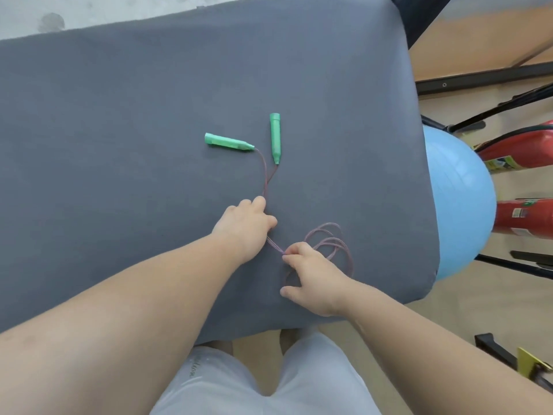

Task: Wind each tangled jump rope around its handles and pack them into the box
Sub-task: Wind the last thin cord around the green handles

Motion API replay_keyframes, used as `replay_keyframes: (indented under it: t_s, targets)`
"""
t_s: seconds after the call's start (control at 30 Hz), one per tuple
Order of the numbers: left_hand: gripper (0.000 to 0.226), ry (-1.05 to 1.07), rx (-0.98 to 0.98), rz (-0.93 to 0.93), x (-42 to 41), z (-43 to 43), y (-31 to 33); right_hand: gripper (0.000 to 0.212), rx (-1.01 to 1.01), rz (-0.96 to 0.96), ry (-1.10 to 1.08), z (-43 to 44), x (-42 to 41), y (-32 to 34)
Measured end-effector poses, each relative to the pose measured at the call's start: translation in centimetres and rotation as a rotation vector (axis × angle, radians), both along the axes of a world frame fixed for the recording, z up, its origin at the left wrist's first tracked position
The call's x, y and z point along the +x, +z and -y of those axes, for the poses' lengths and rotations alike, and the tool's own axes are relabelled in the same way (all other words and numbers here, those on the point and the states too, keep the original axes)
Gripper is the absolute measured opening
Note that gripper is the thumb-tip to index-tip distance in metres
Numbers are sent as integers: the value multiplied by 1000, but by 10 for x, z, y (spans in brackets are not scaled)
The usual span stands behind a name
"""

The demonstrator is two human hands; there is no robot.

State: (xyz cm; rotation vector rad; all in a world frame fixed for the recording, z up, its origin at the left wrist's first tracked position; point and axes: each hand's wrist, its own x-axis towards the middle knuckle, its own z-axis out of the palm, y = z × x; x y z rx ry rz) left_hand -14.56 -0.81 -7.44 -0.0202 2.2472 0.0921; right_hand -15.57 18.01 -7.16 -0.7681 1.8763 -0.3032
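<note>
The person's pale grey shorts (269, 381) lie nearest, at the bottom of the view. Two bare forearms reach over them onto the tabletop (119, 145), which is covered in grey cloth.

One jump rope lies right of the middle of the tabletop. Its pinkish cord (276, 246) runs from two green handles towards the hands. One handle (229, 142) lies crosswise and the other handle (275, 137) points away from the person. They lie near each other but apart, their tips towards the cord.

The two strands cross and pass under the left hand (244, 220), whose fingers curl down over them and hold them. The cord comes out beneath that hand as a short bundle and reaches the right hand (311, 283). That hand's curled fingers pinch the cord, with the thumb spread apart. Several loose loops fan out to the right of this hand.

The loops lie close to the tabletop's right edge, and the right hand is close to the near edge. Wide bare cloth stretches to the left and to the far side.

Beyond the right edge are one blue ball (460, 199), two red fire extinguishers (514, 148) (526, 217) and some black metal bars (484, 77).
</note>
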Motion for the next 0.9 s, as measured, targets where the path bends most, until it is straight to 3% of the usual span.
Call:
replay_keyframes:
  t_s: [0.1,0.27,0.4,0.43,0.5,0.6,0.73,0.9]
  targets:
    - [22,103,-22,-25,-2,10,7,48,-46,107,-120,-10,-6,14]
    - [21,187,207,-220,9,17,63,7,-54,111,-428,-9,-13,58]
    - [22,330,407,-189,19,17,139,40,-212,135,-538,9,-16,115]
    - [21,354,413,-158,22,19,156,39,-255,164,-509,15,-16,131]
    - [23,430,411,-147,27,23,192,5,-296,112,-363,26,-14,163]
    - [31,542,410,-236,38,30,238,29,-376,7,-290,37,-12,210]
    - [27,555,286,-445,63,38,280,28,-496,43,-368,35,-18,261]
    - [23,770,293,-546,112,48,299,29,-661,13,-421,25,-28,314]
